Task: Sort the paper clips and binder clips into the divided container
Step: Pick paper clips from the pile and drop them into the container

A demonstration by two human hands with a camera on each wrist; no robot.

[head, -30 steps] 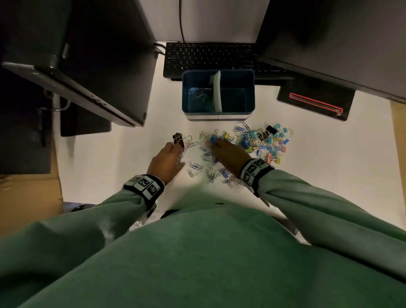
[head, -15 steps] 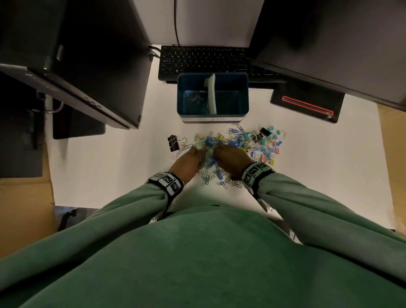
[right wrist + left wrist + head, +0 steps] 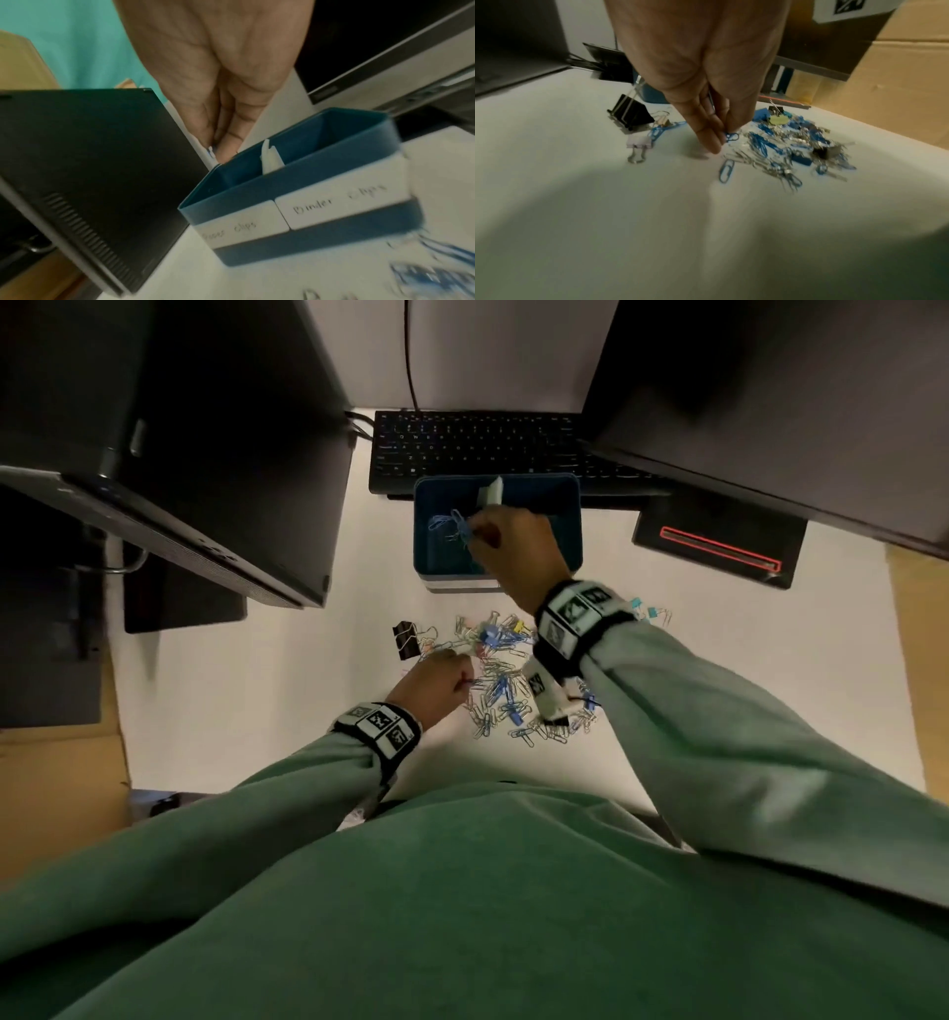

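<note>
The blue divided container (image 3: pixel 571 541) stands behind the pile, split by a white divider (image 3: pixel 490 492). Its front labels read paper clips on the left and binder clips on the right (image 3: pixel 339 203). My right hand (image 3: pixel 475 534) hovers over the left compartment, where a few blue paper clips (image 3: pixel 452 526) lie. Its fingertips (image 3: pixel 226 146) pinch a small pale paper clip (image 3: pixel 211 151). My left hand (image 3: pixel 462 677) is down at the left edge of the clip pile (image 3: pixel 500 683) and pinches a blue paper clip (image 3: pixel 731 136). A black binder clip (image 3: pixel 630 114) and a white one (image 3: pixel 640 142) lie to its left.
A keyboard (image 3: pixel 477 446) lies just behind the container. Dark monitors overhang at the left (image 3: pixel 205 454) and right (image 3: pixel 770 403). A black device with a red line (image 3: pixel 719 546) sits right of the container, and cardboard boxes (image 3: pixel 898 81) stand beyond the desk's right edge.
My right hand has left the pile and moved forward over the container's left compartment. My left hand has shifted slightly left at the pile's edge and pinches a clip.
</note>
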